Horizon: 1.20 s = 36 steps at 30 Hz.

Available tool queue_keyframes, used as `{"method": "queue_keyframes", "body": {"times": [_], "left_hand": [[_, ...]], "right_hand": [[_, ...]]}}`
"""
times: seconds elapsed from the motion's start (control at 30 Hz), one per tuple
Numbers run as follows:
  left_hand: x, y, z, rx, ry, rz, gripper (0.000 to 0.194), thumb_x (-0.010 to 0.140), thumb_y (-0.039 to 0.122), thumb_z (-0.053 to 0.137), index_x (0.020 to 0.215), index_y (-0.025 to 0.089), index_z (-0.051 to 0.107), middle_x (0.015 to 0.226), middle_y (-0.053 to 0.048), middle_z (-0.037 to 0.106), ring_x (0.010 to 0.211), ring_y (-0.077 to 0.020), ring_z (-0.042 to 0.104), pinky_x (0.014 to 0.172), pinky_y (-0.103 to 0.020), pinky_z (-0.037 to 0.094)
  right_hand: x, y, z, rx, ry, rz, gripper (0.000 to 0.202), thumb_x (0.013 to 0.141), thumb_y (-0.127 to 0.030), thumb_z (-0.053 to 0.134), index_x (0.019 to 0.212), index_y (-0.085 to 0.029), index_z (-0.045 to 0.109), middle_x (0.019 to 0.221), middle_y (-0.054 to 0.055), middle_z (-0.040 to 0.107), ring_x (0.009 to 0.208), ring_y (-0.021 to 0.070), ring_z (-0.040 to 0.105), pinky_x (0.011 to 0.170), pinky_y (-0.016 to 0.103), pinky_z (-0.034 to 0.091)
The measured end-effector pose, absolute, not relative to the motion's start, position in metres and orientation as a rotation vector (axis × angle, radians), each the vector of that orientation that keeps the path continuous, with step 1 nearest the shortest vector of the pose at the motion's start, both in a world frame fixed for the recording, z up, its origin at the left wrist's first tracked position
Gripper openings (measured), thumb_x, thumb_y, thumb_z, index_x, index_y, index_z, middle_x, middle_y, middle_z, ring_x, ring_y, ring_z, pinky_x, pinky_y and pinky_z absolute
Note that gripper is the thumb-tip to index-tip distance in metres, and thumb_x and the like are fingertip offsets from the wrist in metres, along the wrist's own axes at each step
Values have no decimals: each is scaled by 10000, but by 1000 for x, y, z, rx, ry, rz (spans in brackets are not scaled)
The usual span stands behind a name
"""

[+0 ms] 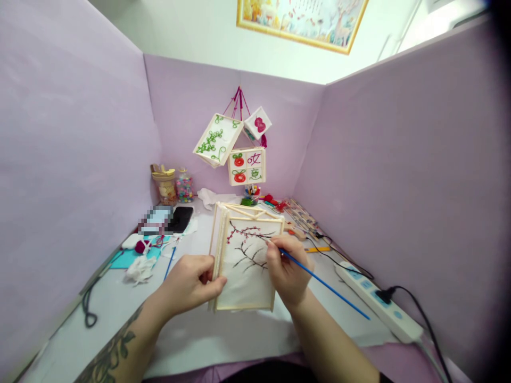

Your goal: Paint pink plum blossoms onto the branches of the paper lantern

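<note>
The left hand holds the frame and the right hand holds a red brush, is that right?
Not quite: the head view shows that the brush is blue, not red. The left hand does hold the frame, and the right hand holds the brush.

One character is legible: a green 意, in the lower right square of the four-part panel hanging before the back partition. Directly above it stands a magenta character; its reading cannot be confirmed. The gold-framed picture on the wall bears columns of dark script near its visible top, too small to read.
</note>
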<state>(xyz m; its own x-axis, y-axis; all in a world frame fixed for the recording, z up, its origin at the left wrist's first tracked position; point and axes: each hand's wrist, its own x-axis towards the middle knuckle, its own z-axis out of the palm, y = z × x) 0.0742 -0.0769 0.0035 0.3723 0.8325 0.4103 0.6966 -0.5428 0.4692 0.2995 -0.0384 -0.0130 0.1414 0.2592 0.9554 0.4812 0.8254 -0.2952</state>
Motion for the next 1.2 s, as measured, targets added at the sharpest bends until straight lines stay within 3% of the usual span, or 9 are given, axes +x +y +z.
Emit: {"method": "queue_keyframes", "body": {"times": [0.43,0.53,0.7,0.93,1.13,1.2], "left_hand": [[75,-78,4,2403,1387,914,314,806,335,559,557,204,419,504,55,447,457,-86,430,465,-193,321],[75,-78,5,2395,1414,946,327,807,342,557,550,206,409,493,60,438,448,-83,417,458,-194,312],[76,-76,6,2372,1429,952,334,802,360,552,543,207,405,480,61,437,441,-82,403,450,-196,304],[76,-74,7,2376,1446,959,355,819,365,540,536,207,396,466,59,435,427,-77,395,445,-195,296],[74,-75,5,2404,1445,960,360,825,358,543,535,205,394,471,55,444,430,-78,409,446,-193,302],[74,-76,5,2405,1448,958,357,827,354,543,538,205,395,473,55,446,432,-78,410,449,-191,306]], "right_hand": [[300,-40,-11,-630,-1404,-81,132,852,-113,630,905,-232,653,790,2,696,717,156,683,665,290,574],[307,-45,-1,-595,-1224,151,45,877,-178,628,851,-214,629,763,2,680,633,138,654,575,267,545],[322,-52,16,-525,-1038,467,100,870,-232,673,827,-201,588,736,-23,645,473,63,531,429,180,427],[316,-46,5,-566,-1179,606,78,915,-263,656,971,-210,663,823,4,690,570,93,622,519,232,536],[307,-43,0,-591,-1202,390,93,931,-247,630,1003,-219,683,828,24,742,633,139,685,550,264,565],[304,-42,-3,-596,-1188,230,85,926,-239,632,995,-224,680,824,16,725,701,151,700,641,295,588]]}}
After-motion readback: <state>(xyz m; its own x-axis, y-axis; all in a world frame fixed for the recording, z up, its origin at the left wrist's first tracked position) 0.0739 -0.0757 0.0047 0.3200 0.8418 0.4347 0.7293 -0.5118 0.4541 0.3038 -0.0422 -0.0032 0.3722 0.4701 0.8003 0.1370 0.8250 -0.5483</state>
